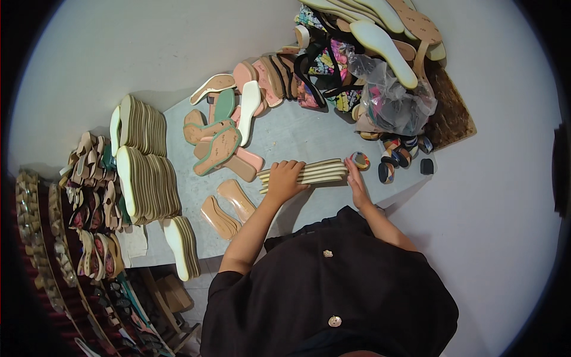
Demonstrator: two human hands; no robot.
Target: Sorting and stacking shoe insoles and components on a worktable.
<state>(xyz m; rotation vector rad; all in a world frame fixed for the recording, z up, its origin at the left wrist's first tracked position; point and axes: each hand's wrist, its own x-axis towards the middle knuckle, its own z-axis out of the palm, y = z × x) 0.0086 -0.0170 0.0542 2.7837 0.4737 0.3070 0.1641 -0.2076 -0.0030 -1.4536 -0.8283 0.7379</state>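
A short stack of cream foam insoles (321, 172) lies on its long edges across the table in front of me. My left hand (286, 182) is wrapped over the left part of this stack, fingers on its far side. Against the right end of the stack, my right hand (357, 185) rests with its fingers stretched out flat. Just beyond those fingertips sits a small roll with a multicoloured pattern (360, 159). Tan insoles (220, 218) and a shiny beige pair piece (237, 200) lie left of my left forearm.
Tall stacks of cream insoles (150, 182) line the grey table's (285, 131) left edge. Loose pink, tan and green soles (221, 147) lie at the far left. Patterned fabric pieces (330, 65), a clear plastic bag (395, 101) and a wooden board (452, 110) fill the far right. Shoe racks (89, 208) stand left.
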